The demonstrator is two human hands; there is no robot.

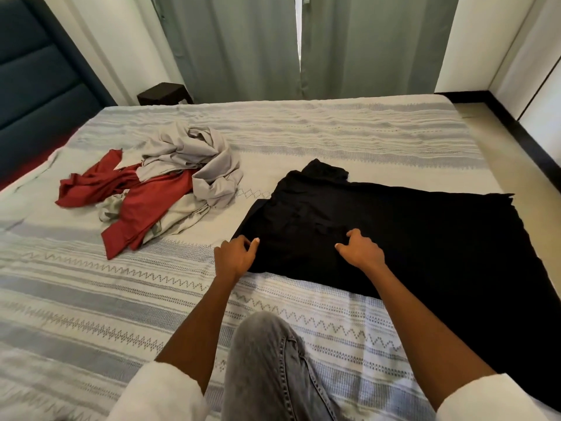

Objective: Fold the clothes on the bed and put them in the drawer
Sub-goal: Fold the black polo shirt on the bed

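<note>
On the striped bed [334, 129], the black garment [394, 232] is spread flat, apparently to square it for folding, its near-left edge being pinched by the left hand [235, 255] and fabric gathered under the right hand's [361, 250] curled fingers, while the red and grey clothes [158, 183] lie heaped aside.

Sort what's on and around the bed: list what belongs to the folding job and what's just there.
Part of the job:
- black garment, spread flat, with the left hand at its edge and the right hand on it
- red garment, crumpled
- grey garment, crumpled in the same pile
- bed

Just there:
- curtains
- headboard
- dark side table
</note>
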